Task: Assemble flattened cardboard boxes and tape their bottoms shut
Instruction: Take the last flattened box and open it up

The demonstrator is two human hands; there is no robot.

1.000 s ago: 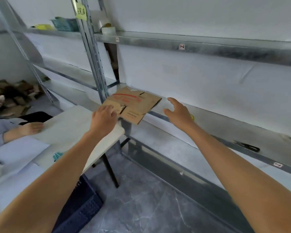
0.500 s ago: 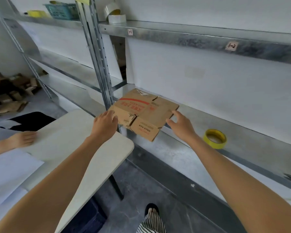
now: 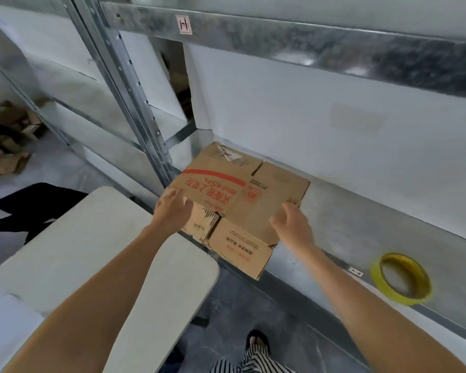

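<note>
single head-worn view looks forward and down, close over the metal shelf (image 3: 361, 211) edge.

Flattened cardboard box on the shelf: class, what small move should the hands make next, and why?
Probably grip both side edges and lift it clear: the flattened box lies folded flat, overhanging the shelf, with the left hand and right hand at its opposite edges.

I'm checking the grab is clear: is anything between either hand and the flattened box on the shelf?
Nothing visible. The left hand holds the left edge of the flattened box; the right hand is at its right edge, contact unclear. The yellow tape roll lies well to the right.
</note>
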